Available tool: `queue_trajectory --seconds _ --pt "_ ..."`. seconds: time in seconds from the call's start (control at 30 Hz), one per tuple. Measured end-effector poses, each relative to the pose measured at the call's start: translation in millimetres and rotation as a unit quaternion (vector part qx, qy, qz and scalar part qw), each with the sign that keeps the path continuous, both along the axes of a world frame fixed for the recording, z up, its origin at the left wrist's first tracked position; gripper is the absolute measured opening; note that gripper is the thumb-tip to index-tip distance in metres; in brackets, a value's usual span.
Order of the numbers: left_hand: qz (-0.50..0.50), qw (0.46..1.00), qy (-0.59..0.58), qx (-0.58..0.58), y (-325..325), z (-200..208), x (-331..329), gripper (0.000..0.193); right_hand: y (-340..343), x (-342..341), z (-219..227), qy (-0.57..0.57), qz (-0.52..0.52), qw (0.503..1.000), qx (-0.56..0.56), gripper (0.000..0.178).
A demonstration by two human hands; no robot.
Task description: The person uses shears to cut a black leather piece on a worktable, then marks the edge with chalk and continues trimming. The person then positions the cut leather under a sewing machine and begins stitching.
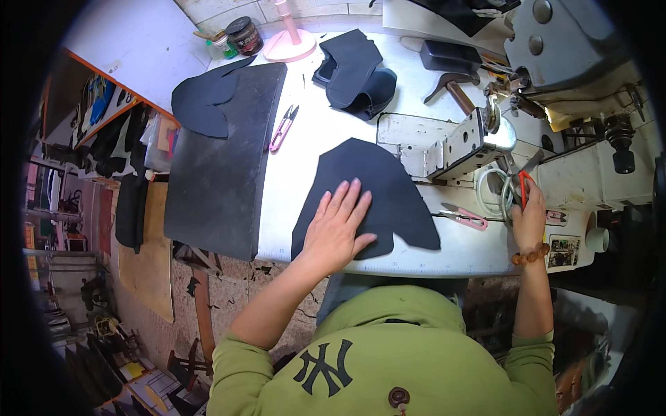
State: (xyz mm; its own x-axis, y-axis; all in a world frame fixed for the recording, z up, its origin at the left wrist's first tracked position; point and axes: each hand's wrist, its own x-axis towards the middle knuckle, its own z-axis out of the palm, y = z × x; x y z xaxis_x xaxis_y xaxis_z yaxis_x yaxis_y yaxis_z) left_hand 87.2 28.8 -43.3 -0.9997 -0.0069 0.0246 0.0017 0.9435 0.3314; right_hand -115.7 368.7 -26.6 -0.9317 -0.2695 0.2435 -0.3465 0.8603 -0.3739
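Observation:
My left hand (336, 227) lies flat with its fingers stretched out, on a dark, curved sheet piece (374, 170) that has a notch along its near edge. At the right side of the table, beside the sewing machine, my right hand (529, 216) has its fingers around the red handles of a pair of scissors (524, 184). Their blades point away from me. A white cord loop (485, 182) lies just left of the scissors. Pink-handled thread snips (469, 218) rest between the dark piece and my right hand.
The sewing machine (463, 147) rises at the right. A hammer (458, 94) and a black box (449, 55) lie behind it. Stitched dark pieces (355, 78) sit at the back, near a pink stand (290, 44). More snips (283, 130) lie beside a black board (215, 187) holding cut pieces (205, 96).

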Motion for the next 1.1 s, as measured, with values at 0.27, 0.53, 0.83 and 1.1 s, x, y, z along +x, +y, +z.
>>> queue_trajectory --seconds 0.27,0.53,0.83,1.1 --pt "0.074 0.997 0.025 -0.002 5.5 1.7 0.3 0.072 6.8 -14.0 0.5 -0.016 0.009 0.999 -0.050 0.070" --pt "-0.001 0.991 0.104 0.085 -12.4 3.3 -11.2 0.051 -1.0 116.4 27.6 -0.387 0.104 0.864 -0.304 0.048" --pt "0.080 0.987 0.132 0.045 -15.8 6.8 -4.9 0.050 -68.5 122.1 42.3 -0.627 0.139 0.744 -0.186 0.036" --pt "0.104 0.977 0.175 0.069 -43.8 8.1 -39.5 0.039 -69.6 117.7 37.5 -0.599 0.232 0.760 -0.099 0.035"
